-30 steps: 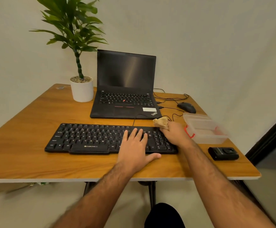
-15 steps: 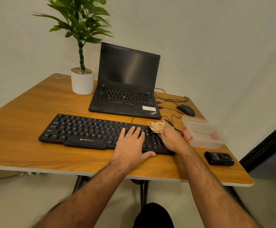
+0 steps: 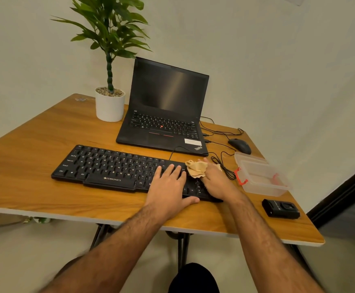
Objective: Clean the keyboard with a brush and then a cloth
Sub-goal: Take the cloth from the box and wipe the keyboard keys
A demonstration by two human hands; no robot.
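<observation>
A: Right hand [image 3: 215,182]: fingers bunched on the tan cloth [image 3: 196,169], pressing it onto the right end of the keyboard [image 3: 113,166], near the top rows of that end.

B: Left hand [image 3: 169,187]?

A: Flat, fingers straight and slightly spread, palm down on the keys just left of the cloth, thumb along the keyboard's near edge. Judged to be steadying the board.

B: Progress?

A: Cloth stage under way. No brush visible anywhere, so brushing is presumably finished; cannot confirm. Only the right end is under the cloth; the centre and left keys lie uncovered, likely left to wipe.

B: Surroundings?

A: Keyboard lies across the wooden table [image 3: 35,144], laptop [image 3: 166,115] behind it. Clear plastic box [image 3: 261,176] just right of the right hand, mouse [image 3: 240,145] beyond, small black device [image 3: 280,209] at the near right.
</observation>
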